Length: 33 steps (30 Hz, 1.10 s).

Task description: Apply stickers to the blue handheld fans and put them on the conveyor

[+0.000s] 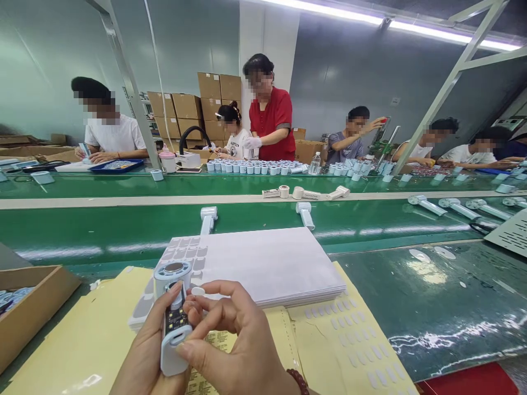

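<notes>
At six o'clock, the left hand point(144, 351) is closed around a white handheld device point(176, 329) with exposed black circuit board; the right hand point(242, 343) pinches a white oval pad point(198, 291) beside it. A stack of white sheets point(263, 266) lies at twelve o'clock, a cardboard box point(41, 285) at nine.

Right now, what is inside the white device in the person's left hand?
A black circuit board shows in the open white device; the left hand covers its back, so anything behind the board is hidden.
</notes>
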### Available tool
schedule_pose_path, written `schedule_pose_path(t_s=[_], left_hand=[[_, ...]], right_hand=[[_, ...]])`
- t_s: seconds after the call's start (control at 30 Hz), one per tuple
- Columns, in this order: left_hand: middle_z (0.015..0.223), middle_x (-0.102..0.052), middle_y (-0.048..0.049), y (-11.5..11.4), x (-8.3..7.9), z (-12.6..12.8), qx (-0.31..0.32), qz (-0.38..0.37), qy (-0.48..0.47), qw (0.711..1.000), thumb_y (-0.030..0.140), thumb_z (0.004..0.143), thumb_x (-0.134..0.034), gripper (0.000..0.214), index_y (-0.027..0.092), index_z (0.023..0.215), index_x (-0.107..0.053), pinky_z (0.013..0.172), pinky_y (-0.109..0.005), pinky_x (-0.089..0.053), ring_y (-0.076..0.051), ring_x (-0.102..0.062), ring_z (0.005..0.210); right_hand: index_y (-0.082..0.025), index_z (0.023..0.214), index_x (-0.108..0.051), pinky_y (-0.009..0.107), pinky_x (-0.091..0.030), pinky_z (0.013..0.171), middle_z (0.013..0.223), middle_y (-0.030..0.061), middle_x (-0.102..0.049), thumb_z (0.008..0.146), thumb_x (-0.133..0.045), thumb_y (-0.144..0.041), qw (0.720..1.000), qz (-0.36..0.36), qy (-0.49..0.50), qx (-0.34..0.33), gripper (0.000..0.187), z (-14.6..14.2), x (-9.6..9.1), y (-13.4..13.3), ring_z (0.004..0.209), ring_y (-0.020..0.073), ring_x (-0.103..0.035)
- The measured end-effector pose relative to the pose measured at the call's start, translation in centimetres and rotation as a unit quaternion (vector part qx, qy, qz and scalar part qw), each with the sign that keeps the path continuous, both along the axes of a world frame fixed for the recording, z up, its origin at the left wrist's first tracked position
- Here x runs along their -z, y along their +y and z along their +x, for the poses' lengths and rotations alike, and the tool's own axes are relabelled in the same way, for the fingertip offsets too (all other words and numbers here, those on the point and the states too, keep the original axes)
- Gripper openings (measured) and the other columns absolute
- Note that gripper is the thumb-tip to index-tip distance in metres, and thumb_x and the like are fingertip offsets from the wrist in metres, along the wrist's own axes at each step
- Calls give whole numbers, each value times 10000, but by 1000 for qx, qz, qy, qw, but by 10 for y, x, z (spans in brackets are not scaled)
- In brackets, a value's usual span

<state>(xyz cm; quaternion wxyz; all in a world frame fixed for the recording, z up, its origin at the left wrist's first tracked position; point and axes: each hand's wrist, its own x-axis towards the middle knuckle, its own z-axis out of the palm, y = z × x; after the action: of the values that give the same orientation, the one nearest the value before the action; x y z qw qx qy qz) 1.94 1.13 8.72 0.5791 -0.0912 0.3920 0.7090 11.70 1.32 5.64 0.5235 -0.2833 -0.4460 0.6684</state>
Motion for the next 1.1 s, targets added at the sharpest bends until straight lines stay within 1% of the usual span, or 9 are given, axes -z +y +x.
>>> schedule_pose_path(t_s=[0.2, 0.77, 0.87, 0.9, 0.97, 1.0, 1.03, 1.07, 1.1], left_hand=[[688, -592, -24, 2, -3, 0, -8, -10, -44, 999, 151, 946, -558, 122, 127, 855, -637, 458, -160, -558, -94, -605, 465], [704, -594, -31, 0, -6, 1, -9, -5, -38, 999, 147, 938, -563, 119, 144, 853, -645, 479, -198, -581, -108, -621, 483], [652, -588, -11, -2, -7, 1, -1, -23, -47, 999, 188, 965, -523, 179, 168, 841, -649, 464, -185, -574, -108, -613, 438], [655, -606, -12, -3, -7, 0, 6, -32, -54, 998, 188, 968, -522, 171, 171, 861, -654, 468, -178, -574, -110, -625, 446], [709, -662, -26, -7, -8, 0, 33, -45, -73, 996, 190, 960, -560, 102, 175, 923, -654, 487, -170, -582, -131, -680, 526], [732, -679, -30, -9, -10, 0, 46, -52, -86, 994, 197, 950, -590, 58, 175, 946, -644, 500, -174, -591, -143, -699, 567], [733, -678, -26, -11, -11, 1, 59, -53, -101, 992, 209, 948, -606, 43, 174, 959, -629, 510, -173, -596, -145, -703, 583], [711, -656, -12, -13, -14, 3, 69, -49, -114, 990, 224, 960, -594, 58, 169, 963, -611, 503, -158, -590, -131, -688, 559], [681, -617, 7, -14, -17, 4, 76, -41, -115, 990, 235, 982, -555, 86, 161, 969, -596, 480, -137, -572, -104, -651, 505]], right_hand=[[-247, 1061, -705, 377, -612, 915, 696, -10, -712, 535, -995, -328, 1000, -3, -6, -4, 607, 0, 1, 0, 1075, 304, -714], [-248, 1070, -714, 357, -576, 981, 671, -18, -728, 604, -936, -306, 999, 28, -26, 24, 520, -4, 2, -2, 1048, 278, -723], [-283, 1123, -712, 342, -600, 932, 732, -26, -747, 701, -884, -322, 981, 140, -85, 107, 457, -9, 13, -5, 898, 254, -757], [-297, 1161, -697, 335, -609, 909, 807, -20, -766, 755, -845, -323, 960, 213, -103, 150, 433, -11, 16, -6, 857, 242, -761], [-317, 1268, -635, 333, -611, 903, 999, 2, -776, 851, -762, -310, 890, 366, -133, 236, 437, -13, 21, -6, 883, 237, -762], [-325, 1324, -591, 333, -609, 909, 1063, 10, -766, 882, -734, -305, 854, 427, -140, 261, 465, -11, 20, -6, 916, 239, -757], [-332, 1361, -554, 333, -608, 909, 1092, 17, -755, 896, -727, -308, 834, 458, -150, 268, 496, -9, 17, -5, 939, 240, -751], [-334, 1373, -537, 330, -616, 887, 1097, 23, -741, 882, -750, -326, 840, 449, -166, 255, 536, -5, 12, -4, 938, 240, -745], [-329, 1367, -536, 319, -631, 831, 1088, 27, -721, 835, -799, -358, 868, 405, -180, 221, 594, 1, 5, -2, 903, 237, -741]])
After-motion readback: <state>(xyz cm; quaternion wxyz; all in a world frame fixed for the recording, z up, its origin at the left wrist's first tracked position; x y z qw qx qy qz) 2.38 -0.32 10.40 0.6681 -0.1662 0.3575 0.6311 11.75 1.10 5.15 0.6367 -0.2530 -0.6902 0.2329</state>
